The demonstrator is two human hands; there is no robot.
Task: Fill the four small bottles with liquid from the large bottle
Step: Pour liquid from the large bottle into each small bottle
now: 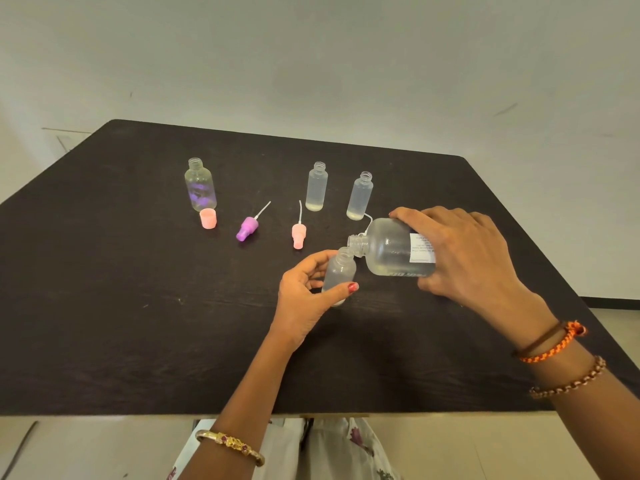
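Left hand [304, 292], lower centre: grip pinching small bottle [340, 271] mid-body on worktop [138, 306]. Right hand [464, 251]: grip wrapped round tilted large bottle [391, 249], mouths touching. Light, smooth plastic, likely slippery; hold mid-body.

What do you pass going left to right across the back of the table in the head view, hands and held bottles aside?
Round clear bottle → pink cap → purple spray top → pink spray top → frosted small bottle → second frosted small bottle.
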